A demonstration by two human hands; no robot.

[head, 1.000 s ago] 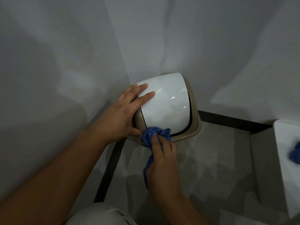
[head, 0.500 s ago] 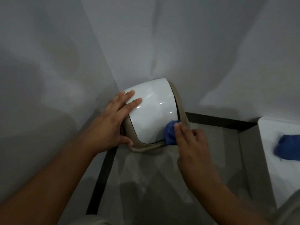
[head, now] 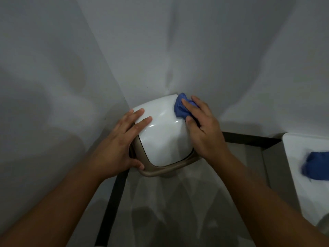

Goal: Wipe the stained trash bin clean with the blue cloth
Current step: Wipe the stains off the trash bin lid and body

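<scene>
While the left hand (head: 115, 147) rests flat on the trash bin (head: 163, 139), right hand (head: 204, 129) pinches blue cloth (head: 180, 109).

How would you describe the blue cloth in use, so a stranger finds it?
Find the white bin in the wall corner. The cloth is bunched on its far right side, under the right hand. The other cloth lies untouched, far right.

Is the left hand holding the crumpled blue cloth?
No, the right hand grips the crumpled blue cloth on the glossy white trash bin; the left hand rests bare on it.
</scene>
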